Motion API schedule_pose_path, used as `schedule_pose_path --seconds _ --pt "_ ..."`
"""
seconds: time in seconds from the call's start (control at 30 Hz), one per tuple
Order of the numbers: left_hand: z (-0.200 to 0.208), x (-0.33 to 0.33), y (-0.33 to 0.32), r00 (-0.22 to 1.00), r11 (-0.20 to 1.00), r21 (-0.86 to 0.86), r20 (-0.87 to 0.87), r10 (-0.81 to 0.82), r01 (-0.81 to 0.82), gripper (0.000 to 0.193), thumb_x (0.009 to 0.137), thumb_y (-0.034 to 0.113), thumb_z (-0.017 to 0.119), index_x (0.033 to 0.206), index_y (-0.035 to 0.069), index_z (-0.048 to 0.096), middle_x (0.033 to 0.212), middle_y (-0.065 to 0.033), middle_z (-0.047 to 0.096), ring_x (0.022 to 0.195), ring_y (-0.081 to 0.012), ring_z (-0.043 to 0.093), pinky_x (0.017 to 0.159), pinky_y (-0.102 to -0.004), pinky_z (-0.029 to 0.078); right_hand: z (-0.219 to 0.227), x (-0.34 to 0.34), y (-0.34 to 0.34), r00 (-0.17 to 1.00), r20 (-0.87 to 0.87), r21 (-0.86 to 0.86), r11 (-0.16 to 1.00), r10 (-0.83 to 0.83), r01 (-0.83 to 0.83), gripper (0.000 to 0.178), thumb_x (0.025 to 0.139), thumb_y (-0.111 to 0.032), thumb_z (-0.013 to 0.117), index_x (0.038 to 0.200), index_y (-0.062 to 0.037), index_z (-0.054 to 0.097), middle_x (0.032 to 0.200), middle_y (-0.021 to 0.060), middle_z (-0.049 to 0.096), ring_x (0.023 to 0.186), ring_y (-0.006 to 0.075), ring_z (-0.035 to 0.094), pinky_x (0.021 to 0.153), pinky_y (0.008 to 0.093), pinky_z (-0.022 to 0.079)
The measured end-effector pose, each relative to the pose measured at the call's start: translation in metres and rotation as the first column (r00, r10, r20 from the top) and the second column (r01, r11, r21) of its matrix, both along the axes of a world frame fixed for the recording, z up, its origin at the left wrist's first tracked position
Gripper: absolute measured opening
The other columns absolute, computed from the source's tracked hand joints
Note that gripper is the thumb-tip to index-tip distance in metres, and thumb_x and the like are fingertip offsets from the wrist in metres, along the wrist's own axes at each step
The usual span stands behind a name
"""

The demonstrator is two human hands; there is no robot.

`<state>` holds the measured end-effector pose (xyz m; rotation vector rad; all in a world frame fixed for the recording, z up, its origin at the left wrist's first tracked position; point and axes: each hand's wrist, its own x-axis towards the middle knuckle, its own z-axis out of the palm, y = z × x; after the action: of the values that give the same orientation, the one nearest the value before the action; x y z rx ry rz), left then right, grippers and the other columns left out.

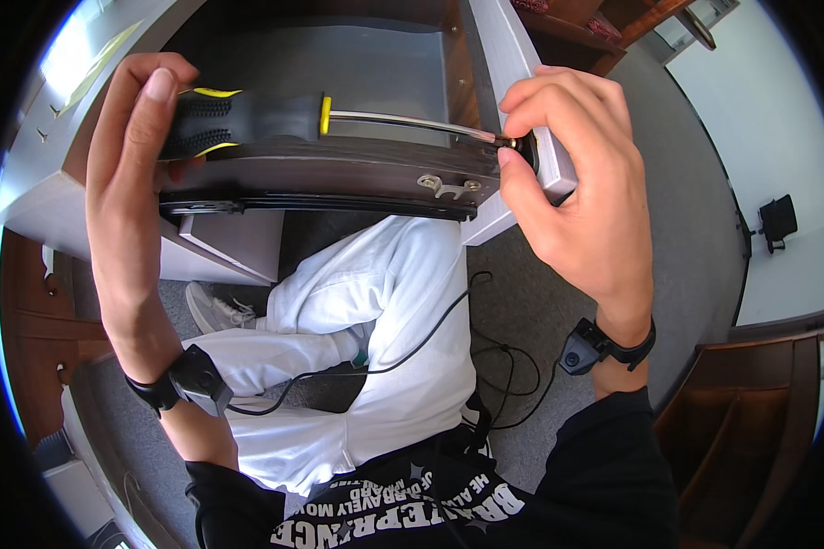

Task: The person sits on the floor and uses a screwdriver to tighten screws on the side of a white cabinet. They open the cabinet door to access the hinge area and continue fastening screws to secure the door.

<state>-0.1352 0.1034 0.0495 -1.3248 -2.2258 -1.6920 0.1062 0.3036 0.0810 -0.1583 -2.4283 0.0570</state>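
Wrapped round the black and yellow handle of a screwdriver [279, 116] is my left hand [133, 146]. The screwdriver lies level across an open drawer, its long metal shaft pointing right. At the tip, the thumb and fingers of my right hand [586, 165] pinch together against the inner face of the drawer front [508, 55]. What they hold is small and mostly hidden; something brassy glints there. Below the shaft runs the dark drawer side [339, 166], with a metal bracket [449, 187] screwed to it and a black slide rail [330, 205] along its lower edge.
Two loose screws [43, 135] stand on the pale cabinet top [41, 178] at the left. Cables [430, 334] run from the wrist-worn cameras across my lap and the grey floor. Dark wooden furniture [742, 430] stands at the right, with a white wall [778, 137] beyond.
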Motion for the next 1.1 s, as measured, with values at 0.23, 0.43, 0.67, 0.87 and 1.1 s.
schedule_pose_path --seconds 0.23,0.43,0.67,0.87,1.1 --pt "-0.0035 -0.0084 -0.0079 0.979 0.971 0.138 0.034 -0.202 0.196 0.055 0.09 0.036 0.057 0.136 0.008 0.047 0.13 -0.006 0.055 0.11 -0.0123 0.054 0.09 -0.0243 0.04 0.0015 0.0008 0.0003 1.0 0.018 -0.015 1.0 -0.017 0.018 0.022 0.072 0.005 0.067 0.091 -0.0034 0.06 0.103 0.0073 0.068 0.111 0.0316 0.056 0.094 0.0396 0.045" --pt "-0.0076 -0.0076 -0.0071 0.992 0.989 0.073 -0.009 -0.13 0.13 0.049 0.092 0.026 0.056 0.136 0.008 0.048 0.125 -0.0053 0.054 0.104 -0.0101 0.052 0.089 -0.022 0.036 0.0058 0.0006 -0.0016 0.999 0.03 -0.039 0.999 -0.022 0.023 0.024 0.071 0.004 0.066 0.093 -0.0045 0.06 0.104 0.0073 0.068 0.111 0.0316 0.057 0.094 0.0397 0.045" --pt "-0.0036 -0.0043 -0.0061 0.991 0.994 0.013 -0.073 -0.108 0.109 0.039 0.095 0.023 0.053 0.131 0.007 0.054 0.122 -0.0051 0.055 0.103 -0.0096 0.051 0.087 -0.0216 0.036 0.0047 0.0002 0.0017 1.0 0.022 0.016 1.0 0.01 -0.011 0.023 0.071 0.005 0.066 0.091 -0.0045 0.059 0.103 0.0084 0.068 0.109 0.032 0.057 0.093 0.0402 0.045" --pt "-0.0057 -0.0043 -0.003 0.979 0.999 0.019 -0.204 -0.025 0.029 0.031 0.102 0.027 0.052 0.12 0.004 0.062 0.115 -0.0064 0.06 0.103 -0.0114 0.054 0.093 -0.0232 0.037 0.0031 0.0004 0.0013 1.0 -0.007 0.003 1.0 0.018 -0.018 0.023 0.07 0.005 0.066 0.089 -0.0041 0.058 0.102 0.0081 0.068 0.107 0.0318 0.058 0.092 0.0396 0.046" --pt "-0.0052 -0.0043 -0.0023 0.987 0.988 -0.117 -0.135 0.085 -0.102 0.054 0.099 0.052 0.048 0.128 0.009 0.061 0.129 -0.0111 0.058 0.127 -0.0211 0.055 0.112 -0.0368 0.035 0.0035 -0.0006 0.001 1.0 -0.004 0.025 1.0 0.006 -0.006 0.023 0.07 0.005 0.067 0.089 -0.0042 0.057 0.099 0.0079 0.068 0.105 0.031 0.058 0.091 0.0388 0.046"
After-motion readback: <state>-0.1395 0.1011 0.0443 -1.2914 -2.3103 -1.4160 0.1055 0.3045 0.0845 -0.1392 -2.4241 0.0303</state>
